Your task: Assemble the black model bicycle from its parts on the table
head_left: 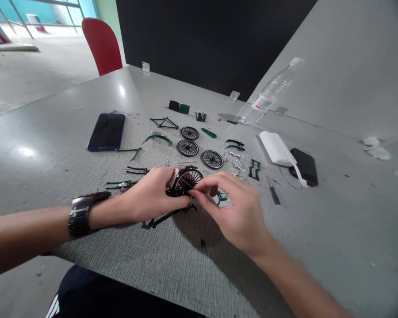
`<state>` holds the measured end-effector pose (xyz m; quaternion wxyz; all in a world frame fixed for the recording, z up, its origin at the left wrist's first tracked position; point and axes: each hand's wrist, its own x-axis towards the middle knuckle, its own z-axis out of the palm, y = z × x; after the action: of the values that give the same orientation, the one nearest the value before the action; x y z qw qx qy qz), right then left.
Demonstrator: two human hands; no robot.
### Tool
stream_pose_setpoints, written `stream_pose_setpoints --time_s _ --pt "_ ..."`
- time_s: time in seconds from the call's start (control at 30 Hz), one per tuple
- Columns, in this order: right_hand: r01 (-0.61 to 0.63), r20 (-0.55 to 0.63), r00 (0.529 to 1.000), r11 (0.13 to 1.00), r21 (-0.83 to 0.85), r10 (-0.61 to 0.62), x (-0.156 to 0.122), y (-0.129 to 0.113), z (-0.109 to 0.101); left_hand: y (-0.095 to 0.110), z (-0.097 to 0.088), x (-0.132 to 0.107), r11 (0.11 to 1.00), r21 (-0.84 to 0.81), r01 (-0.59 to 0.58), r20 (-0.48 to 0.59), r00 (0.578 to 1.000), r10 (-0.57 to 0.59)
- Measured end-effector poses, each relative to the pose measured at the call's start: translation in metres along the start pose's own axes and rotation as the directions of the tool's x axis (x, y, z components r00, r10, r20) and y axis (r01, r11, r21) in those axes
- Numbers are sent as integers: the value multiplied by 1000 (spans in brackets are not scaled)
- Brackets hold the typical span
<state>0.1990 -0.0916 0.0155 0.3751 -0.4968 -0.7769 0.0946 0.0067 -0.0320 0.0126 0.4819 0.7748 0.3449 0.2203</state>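
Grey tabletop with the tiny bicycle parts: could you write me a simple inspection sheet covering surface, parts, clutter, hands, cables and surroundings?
Surface: grey table, finely textured, with bright reflections at left.
Parts: a black wheeled assembly in hand; three loose wheels and assorted green and black pieces beyond.
Clutter: phone at left; bottle, white case, flat black item and screwdriver at right.
Hands: left hand grips the assembly; right hand has fingertips at its near edge, any pinched piece unclear.
Cables: white cord or strap at the case; which, unclear.
Surroundings: dark panel behind; red chair beyond the table.
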Motion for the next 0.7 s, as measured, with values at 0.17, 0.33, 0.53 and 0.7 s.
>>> stream_pose_setpoints --time_s 0.17,0.33,0.53,0.7 --pt "-58 -74 995 998 29 60 -2 -5 6 1 3 -3 998 60 -30 -68 997 34" --pt "-55 -138 989 998 25 58 -4 -8 12 -1 5 -7 983 158 -97 -134 984 119" --pt "3 -151 988 994 -113 -20 -10 -8 15 -1 5 -8 944 276 -179 -188 953 236" --pt "157 -104 970 898 -412 -218 -7 -7 13 -2 6 -10 945 263 -193 -195 949 248"
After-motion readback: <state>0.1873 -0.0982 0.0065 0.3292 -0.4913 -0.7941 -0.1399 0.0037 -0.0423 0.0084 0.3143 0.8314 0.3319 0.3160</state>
